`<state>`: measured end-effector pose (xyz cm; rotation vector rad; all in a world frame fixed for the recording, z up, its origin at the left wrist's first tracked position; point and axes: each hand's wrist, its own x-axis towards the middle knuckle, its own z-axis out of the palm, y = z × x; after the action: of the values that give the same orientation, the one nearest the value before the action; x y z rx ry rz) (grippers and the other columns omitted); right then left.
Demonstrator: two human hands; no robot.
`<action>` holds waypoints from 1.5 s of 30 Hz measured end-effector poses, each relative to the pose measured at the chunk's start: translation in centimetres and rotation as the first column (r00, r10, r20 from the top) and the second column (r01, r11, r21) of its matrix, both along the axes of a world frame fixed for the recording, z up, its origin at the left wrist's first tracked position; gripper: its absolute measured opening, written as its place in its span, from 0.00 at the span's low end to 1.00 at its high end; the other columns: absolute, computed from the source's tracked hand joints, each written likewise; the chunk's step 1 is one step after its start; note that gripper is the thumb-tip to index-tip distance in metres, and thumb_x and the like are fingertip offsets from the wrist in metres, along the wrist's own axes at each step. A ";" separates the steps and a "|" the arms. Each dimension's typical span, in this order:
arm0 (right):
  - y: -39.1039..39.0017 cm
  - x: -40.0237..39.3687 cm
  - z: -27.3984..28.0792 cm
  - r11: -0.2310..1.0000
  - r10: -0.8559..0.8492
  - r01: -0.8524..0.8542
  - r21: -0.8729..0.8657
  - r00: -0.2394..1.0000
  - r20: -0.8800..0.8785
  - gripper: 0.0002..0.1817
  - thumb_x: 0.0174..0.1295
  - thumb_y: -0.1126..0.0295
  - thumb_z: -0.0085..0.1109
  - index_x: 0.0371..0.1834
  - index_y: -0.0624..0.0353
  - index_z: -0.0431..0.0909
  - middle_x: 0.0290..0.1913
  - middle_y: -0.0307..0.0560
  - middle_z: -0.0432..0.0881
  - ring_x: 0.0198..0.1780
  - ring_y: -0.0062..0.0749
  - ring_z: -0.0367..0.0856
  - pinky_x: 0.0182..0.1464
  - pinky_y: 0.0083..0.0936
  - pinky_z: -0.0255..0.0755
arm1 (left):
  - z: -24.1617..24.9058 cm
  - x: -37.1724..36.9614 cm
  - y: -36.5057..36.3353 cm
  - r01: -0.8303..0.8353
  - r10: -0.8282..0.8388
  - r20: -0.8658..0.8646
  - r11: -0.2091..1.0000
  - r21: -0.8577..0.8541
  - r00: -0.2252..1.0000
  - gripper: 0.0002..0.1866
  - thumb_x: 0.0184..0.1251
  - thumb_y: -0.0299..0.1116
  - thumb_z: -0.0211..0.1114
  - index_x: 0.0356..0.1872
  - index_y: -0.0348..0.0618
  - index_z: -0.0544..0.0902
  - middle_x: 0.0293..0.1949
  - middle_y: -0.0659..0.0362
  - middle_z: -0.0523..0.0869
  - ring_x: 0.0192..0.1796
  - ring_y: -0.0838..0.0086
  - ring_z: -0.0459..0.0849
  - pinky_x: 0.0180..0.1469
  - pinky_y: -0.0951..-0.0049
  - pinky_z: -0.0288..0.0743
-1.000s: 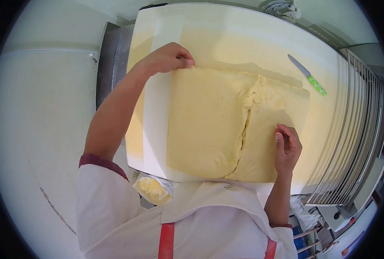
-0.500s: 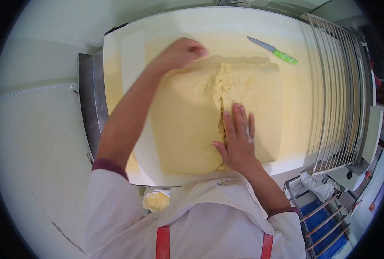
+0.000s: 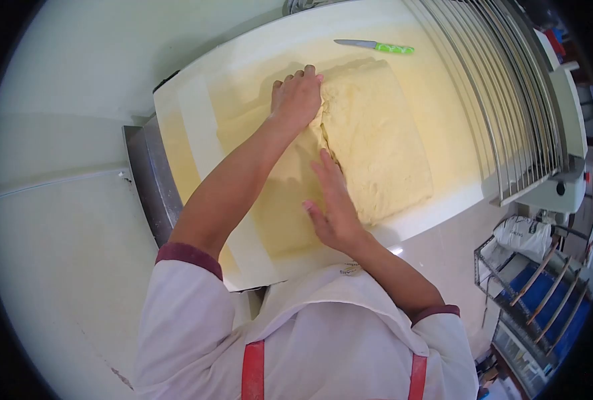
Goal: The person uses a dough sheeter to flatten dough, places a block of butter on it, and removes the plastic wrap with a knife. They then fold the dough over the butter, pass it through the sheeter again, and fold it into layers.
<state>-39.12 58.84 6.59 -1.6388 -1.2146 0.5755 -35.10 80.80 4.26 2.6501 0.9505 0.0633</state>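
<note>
A large folded slab of pale yellow dough [image 3: 376,133] lies on the work table, with a rough seam running down its middle. My left hand [image 3: 298,99] is on the far end of that seam, its fingers bent and closed on the dough's edge. My right hand [image 3: 338,210] rests along the near part of the seam, fingers stretched out and thumb apart, holding nothing. Its little-finger side faces the dough's right half. Beyond the dough lies a knife [image 3: 394,49] with a green patterned handle.
A metal rod rack [image 3: 483,87] stands along the right side of the white table [image 3: 250,263]. Lower right is a wire-framed shelf with a blue surface [image 3: 536,293] and a white plastic bag [image 3: 523,233]. A wall [image 3: 56,247] is at the left.
My left hand has come down from above the far edge onto the seam. My right hand has turned onto its side. The whole view has rotated, shifting the table and knife in the picture.
</note>
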 end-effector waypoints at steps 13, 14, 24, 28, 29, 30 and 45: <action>-6.4 -3.2 1.3 0.952 -0.274 0.268 -0.151 0.961 -0.023 0.27 0.58 0.81 0.58 0.64 0.58 0.68 0.66 0.63 0.66 0.65 0.57 0.69 0.64 0.39 0.68 | -0.8 -2.0 -4.5 0.179 -0.200 0.152 0.974 0.141 0.968 0.29 0.77 0.49 0.39 0.72 0.45 0.60 0.72 0.49 0.63 0.76 0.60 0.55 0.75 0.47 0.41; -6.4 -3.3 1.3 0.946 -0.278 0.277 -0.165 0.960 0.023 0.27 0.57 0.80 0.58 0.63 0.58 0.69 0.64 0.63 0.67 0.63 0.57 0.70 0.63 0.40 0.69 | -0.7 -2.0 -4.4 0.176 -0.193 0.157 0.977 0.120 0.969 0.29 0.76 0.48 0.41 0.72 0.44 0.61 0.72 0.49 0.63 0.76 0.60 0.56 0.75 0.49 0.43; -5.8 -3.0 1.3 0.912 -0.293 0.310 -0.268 0.951 0.104 0.23 0.55 0.78 0.61 0.57 0.55 0.74 0.54 0.59 0.74 0.54 0.53 0.76 0.55 0.39 0.73 | 2.6 -8.5 -3.7 0.813 -0.762 0.337 0.583 -0.015 0.553 0.21 0.61 0.28 0.64 0.58 0.43 0.78 0.58 0.55 0.79 0.64 0.58 0.73 0.67 0.59 0.65; -6.2 -2.9 1.3 0.920 -0.312 0.325 -0.219 0.946 0.089 0.22 0.55 0.79 0.61 0.55 0.56 0.76 0.53 0.59 0.75 0.51 0.53 0.78 0.54 0.39 0.73 | 0.2 -8.6 -4.2 0.740 -0.669 0.385 0.671 -0.055 0.636 0.13 0.59 0.26 0.66 0.47 0.43 0.83 0.47 0.56 0.83 0.59 0.58 0.76 0.64 0.59 0.67; -6.2 -3.0 1.2 0.917 -0.320 0.335 -0.216 0.942 0.103 0.21 0.55 0.79 0.61 0.54 0.56 0.76 0.53 0.59 0.76 0.51 0.54 0.78 0.53 0.39 0.74 | 0.2 -8.4 -4.3 0.731 -0.666 0.386 0.682 -0.033 0.639 0.12 0.58 0.27 0.66 0.44 0.43 0.83 0.45 0.56 0.84 0.58 0.59 0.76 0.63 0.59 0.68; -6.1 -3.1 1.2 0.914 -0.325 0.344 -0.214 0.938 0.118 0.21 0.55 0.79 0.60 0.54 0.56 0.76 0.53 0.59 0.76 0.50 0.54 0.78 0.53 0.40 0.74 | 0.1 -8.4 -4.5 0.720 -0.660 0.388 0.693 -0.014 0.643 0.10 0.58 0.27 0.67 0.42 0.44 0.84 0.42 0.57 0.84 0.57 0.59 0.77 0.62 0.59 0.68; -4.8 -1.9 3.5 0.856 -0.164 0.185 -0.483 0.983 0.086 0.18 0.54 0.78 0.62 0.50 0.59 0.78 0.40 0.55 0.80 0.40 0.48 0.80 0.45 0.36 0.75 | 1.5 -11.1 -8.4 0.542 -0.566 0.388 0.821 0.181 0.727 0.18 0.64 0.36 0.64 0.55 0.52 0.80 0.62 0.58 0.76 0.68 0.59 0.67 0.73 0.54 0.50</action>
<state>-40.99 54.07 10.09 -2.1726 -0.9782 0.7809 -46.19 72.43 5.76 2.6819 -0.0092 0.5126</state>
